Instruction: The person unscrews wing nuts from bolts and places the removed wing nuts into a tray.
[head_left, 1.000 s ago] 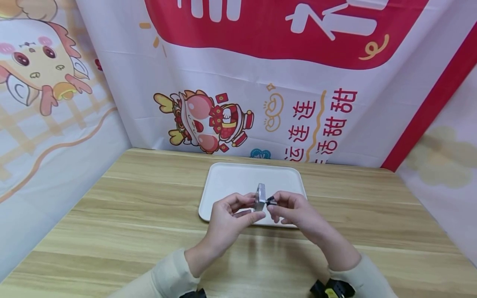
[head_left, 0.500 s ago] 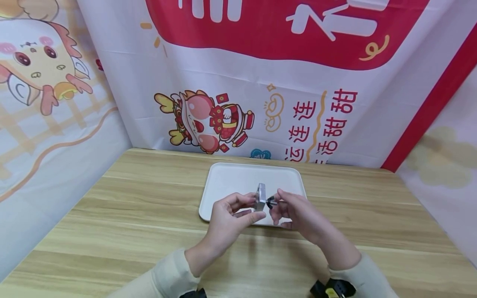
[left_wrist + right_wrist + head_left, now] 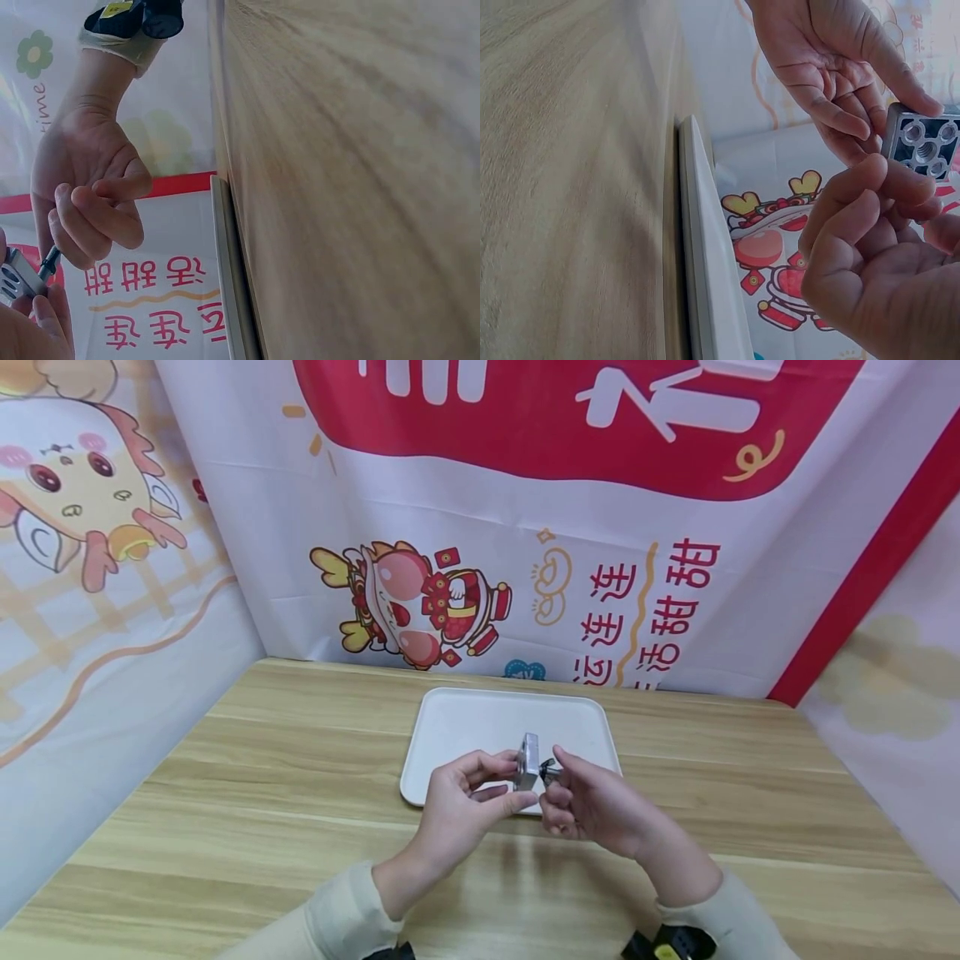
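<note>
My left hand [image 3: 468, 789] holds a small silver metal block [image 3: 529, 762] upright between thumb and fingers, above the tray. In the right wrist view the block [image 3: 924, 146] shows a threaded centre hole and several corner holes. From its right side sticks a short wing screw [image 3: 550, 771], a metal shaft with black wings, also visible in the left wrist view as a thin wing screw [image 3: 49, 262]. My right hand [image 3: 600, 802] has its thumb and curled index finger at that screw, the other fingers folded in. Its fingers partly hide the screw's outer end.
A white rectangular tray [image 3: 480, 714] lies on the wooden table [image 3: 300, 777], behind and beneath the hands. Behind the table's far edge hangs a printed cloth [image 3: 420, 502], with more cloth along both sides.
My right hand has loosened from the wing screw, then come round it again with fingers more curled and thumb raised. The block has shifted slightly down and right in my left hand.
</note>
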`<action>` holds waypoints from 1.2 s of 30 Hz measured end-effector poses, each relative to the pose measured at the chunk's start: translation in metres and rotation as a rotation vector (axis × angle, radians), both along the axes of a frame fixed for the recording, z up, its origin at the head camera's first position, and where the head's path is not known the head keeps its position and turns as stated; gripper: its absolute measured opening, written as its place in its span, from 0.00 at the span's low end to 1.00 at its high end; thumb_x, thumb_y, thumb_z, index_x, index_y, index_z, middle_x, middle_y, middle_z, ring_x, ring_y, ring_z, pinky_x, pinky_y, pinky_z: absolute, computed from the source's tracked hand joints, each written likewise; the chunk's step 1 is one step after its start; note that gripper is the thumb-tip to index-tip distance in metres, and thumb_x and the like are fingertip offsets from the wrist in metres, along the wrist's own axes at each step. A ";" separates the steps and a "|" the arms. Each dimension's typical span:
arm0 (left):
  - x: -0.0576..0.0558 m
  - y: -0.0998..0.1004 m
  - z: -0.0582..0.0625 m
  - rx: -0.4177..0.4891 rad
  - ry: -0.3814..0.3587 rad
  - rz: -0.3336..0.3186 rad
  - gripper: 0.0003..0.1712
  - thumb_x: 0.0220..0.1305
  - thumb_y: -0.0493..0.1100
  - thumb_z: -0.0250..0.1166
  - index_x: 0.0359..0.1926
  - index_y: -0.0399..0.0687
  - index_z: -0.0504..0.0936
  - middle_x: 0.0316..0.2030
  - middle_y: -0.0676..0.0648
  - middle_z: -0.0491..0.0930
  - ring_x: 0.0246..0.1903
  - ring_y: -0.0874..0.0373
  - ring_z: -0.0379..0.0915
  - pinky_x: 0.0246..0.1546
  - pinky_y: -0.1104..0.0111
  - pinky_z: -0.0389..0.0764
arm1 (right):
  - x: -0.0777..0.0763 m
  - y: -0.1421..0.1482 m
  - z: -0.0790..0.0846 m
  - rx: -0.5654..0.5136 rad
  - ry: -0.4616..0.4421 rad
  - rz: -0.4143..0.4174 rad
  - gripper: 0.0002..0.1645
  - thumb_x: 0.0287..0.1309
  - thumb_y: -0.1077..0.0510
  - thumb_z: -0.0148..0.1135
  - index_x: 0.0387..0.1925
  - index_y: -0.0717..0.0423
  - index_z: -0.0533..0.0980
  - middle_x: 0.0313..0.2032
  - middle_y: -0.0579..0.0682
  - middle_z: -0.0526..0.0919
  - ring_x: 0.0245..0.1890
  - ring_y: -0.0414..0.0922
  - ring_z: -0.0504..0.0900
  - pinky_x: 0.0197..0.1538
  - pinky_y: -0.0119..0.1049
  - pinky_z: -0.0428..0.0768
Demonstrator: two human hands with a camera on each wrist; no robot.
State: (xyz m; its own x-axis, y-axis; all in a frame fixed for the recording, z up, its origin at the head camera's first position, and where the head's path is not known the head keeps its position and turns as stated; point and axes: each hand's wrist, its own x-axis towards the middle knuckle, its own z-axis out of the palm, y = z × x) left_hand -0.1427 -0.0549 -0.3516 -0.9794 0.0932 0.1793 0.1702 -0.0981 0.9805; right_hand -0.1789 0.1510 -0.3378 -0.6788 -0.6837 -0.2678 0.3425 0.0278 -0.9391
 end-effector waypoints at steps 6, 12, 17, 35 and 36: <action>-0.001 0.000 -0.001 0.012 0.004 0.001 0.19 0.48 0.32 0.78 0.41 0.32 0.82 0.54 0.41 0.84 0.57 0.46 0.79 0.51 0.66 0.85 | -0.001 -0.001 -0.001 0.010 0.043 0.000 0.26 0.77 0.36 0.34 0.33 0.51 0.64 0.23 0.42 0.69 0.27 0.38 0.73 0.36 0.29 0.74; -0.002 0.000 0.000 0.019 0.008 -0.006 0.19 0.49 0.32 0.78 0.42 0.31 0.81 0.54 0.40 0.83 0.56 0.47 0.80 0.50 0.69 0.85 | -0.001 -0.003 0.000 0.046 0.145 -0.050 0.22 0.77 0.42 0.41 0.33 0.51 0.71 0.24 0.42 0.74 0.28 0.38 0.74 0.37 0.30 0.73; -0.003 -0.001 0.000 0.023 -0.014 -0.004 0.19 0.49 0.32 0.78 0.42 0.32 0.82 0.53 0.41 0.84 0.54 0.52 0.82 0.50 0.68 0.85 | 0.001 -0.004 0.003 0.104 0.225 -0.149 0.12 0.75 0.48 0.50 0.40 0.51 0.72 0.30 0.42 0.76 0.32 0.38 0.77 0.37 0.31 0.74; -0.004 -0.001 -0.001 0.038 -0.017 0.002 0.21 0.47 0.30 0.78 0.42 0.28 0.80 0.53 0.40 0.84 0.54 0.51 0.81 0.51 0.68 0.85 | 0.002 -0.003 0.007 0.155 0.180 -0.175 0.30 0.74 0.33 0.38 0.37 0.49 0.76 0.29 0.42 0.80 0.33 0.39 0.79 0.42 0.36 0.74; -0.004 -0.001 -0.001 0.039 -0.020 0.002 0.21 0.47 0.30 0.78 0.42 0.29 0.80 0.54 0.40 0.84 0.55 0.51 0.81 0.51 0.68 0.85 | 0.002 -0.003 0.007 0.158 0.168 -0.151 0.32 0.74 0.31 0.36 0.35 0.49 0.76 0.28 0.42 0.81 0.33 0.39 0.79 0.43 0.37 0.74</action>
